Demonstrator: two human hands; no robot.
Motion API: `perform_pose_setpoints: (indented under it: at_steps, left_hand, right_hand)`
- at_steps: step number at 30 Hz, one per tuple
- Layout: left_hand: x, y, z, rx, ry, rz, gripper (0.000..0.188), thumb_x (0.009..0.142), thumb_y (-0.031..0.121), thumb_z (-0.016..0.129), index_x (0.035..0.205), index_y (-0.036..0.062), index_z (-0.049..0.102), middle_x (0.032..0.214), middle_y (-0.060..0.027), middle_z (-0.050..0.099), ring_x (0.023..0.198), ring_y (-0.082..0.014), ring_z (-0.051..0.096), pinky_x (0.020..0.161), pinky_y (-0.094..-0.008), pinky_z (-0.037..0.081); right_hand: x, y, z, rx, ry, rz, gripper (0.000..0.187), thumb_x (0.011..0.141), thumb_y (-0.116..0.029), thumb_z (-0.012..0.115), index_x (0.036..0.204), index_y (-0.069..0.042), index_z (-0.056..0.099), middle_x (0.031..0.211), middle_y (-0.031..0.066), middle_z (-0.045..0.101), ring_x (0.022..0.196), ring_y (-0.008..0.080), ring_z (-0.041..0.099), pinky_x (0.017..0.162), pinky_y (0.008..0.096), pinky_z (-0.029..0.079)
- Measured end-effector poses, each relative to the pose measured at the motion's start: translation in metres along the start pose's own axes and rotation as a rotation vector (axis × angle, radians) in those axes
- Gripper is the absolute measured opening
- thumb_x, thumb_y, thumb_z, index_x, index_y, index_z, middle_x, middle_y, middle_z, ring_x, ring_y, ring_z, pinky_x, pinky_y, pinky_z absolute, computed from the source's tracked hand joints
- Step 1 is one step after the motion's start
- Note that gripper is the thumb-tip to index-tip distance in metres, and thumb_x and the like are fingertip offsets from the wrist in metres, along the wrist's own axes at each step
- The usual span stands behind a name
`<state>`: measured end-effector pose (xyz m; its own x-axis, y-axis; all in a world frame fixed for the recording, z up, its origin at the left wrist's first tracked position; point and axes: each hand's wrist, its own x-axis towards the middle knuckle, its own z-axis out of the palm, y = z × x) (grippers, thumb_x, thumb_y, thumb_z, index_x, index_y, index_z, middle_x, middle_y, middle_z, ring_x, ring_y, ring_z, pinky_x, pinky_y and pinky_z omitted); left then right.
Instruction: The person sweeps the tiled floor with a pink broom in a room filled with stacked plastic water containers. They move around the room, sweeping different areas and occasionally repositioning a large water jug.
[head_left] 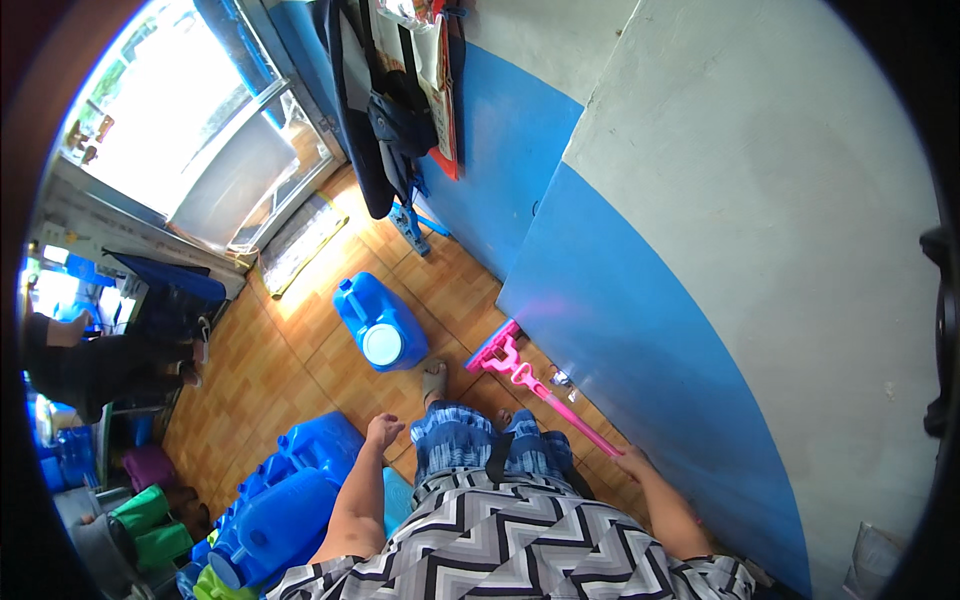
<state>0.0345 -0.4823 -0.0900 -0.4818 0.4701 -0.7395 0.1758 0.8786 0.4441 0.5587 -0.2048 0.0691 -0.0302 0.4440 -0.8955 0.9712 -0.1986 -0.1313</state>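
Observation:
A pink sponge mop (522, 374) slants across the tiled floor, its wide head against the foot of the blue wall. My right hand (630, 462) is closed around the mop's handle, low on the right. My left hand (384, 430) hangs out to the left with its fingers curled in and nothing visible in them. Just ahead of my feet, a blue water jug (384, 322) with a white round cap stands on the floor, apart from both hands.
Several blue jugs (290, 500) crowd the floor at lower left. Another person (110, 370) in dark clothes is at far left. A glass door (235, 190) and mat (305, 243) lie ahead. Bags (400, 115) hang on the wall; small litter (562, 380) lies near its base.

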Motion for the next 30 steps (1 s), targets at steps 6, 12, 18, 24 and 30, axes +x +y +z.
perform_pose_setpoints:
  at_steps: [6,12,18,24,30]
  left_hand:
    - [0.0,0.032,-0.021,-0.017,0.069,0.054,0.045,0.07,0.031,0.067,0.101,-0.0004,0.063,0.099,-0.0206,0.064,0.096,-0.031,0.061,0.083,-0.0347,0.048]
    - [0.026,0.028,-0.043,-0.27,-0.037,-0.062,0.037,0.074,0.025,0.067,0.098,-0.0021,0.063,0.083,-0.0125,0.066,0.07,-0.0206,0.063,0.064,-0.0305,0.051]
    - [0.094,0.054,-0.09,-0.57,0.017,-0.18,0.025,0.076,0.02,0.066,0.092,0.0005,0.065,0.073,-0.0071,0.062,0.061,-0.0156,0.059,0.053,-0.0266,0.047]
    - [0.223,0.061,-0.109,-0.628,0.229,-0.294,0.042,0.07,0.023,0.071,0.102,-0.003,0.062,0.093,-0.016,0.065,0.087,-0.0252,0.062,0.077,-0.0339,0.049]
    - [0.295,0.076,-0.116,-0.673,0.331,-0.397,0.066,0.068,0.024,0.074,0.12,-0.0054,0.045,0.104,-0.0227,0.059,0.096,-0.0299,0.059,0.081,-0.0374,0.048]
  right_hand:
    - [-0.036,0.032,-0.021,-0.031,0.034,0.029,0.036,0.08,-0.03,0.061,0.115,-0.024,0.061,0.071,0.0071,0.061,0.061,0.0181,0.058,0.058,0.034,0.046]
    - [-0.072,-0.033,-0.057,-0.389,0.124,0.015,0.037,0.079,-0.032,0.06,0.116,-0.028,0.06,0.097,0.0124,0.065,0.089,0.0283,0.062,0.079,0.0404,0.048]
    - [-0.1,-0.145,-0.129,-0.748,0.223,-0.141,0.036,0.075,-0.033,0.063,0.111,-0.03,0.062,0.097,0.0116,0.065,0.091,0.0316,0.061,0.08,0.0425,0.049]
    - [-0.104,-0.251,-0.144,-0.958,0.24,-0.17,0.037,0.07,-0.035,0.069,0.106,-0.029,0.065,0.085,0.0098,0.066,0.083,0.0307,0.062,0.075,0.0429,0.05]
    - [-0.097,-0.335,-0.124,-0.976,0.255,-0.091,0.034,0.073,-0.015,0.057,0.105,-0.025,0.065,0.078,0.0129,0.066,0.078,0.0318,0.064,0.074,0.045,0.049]
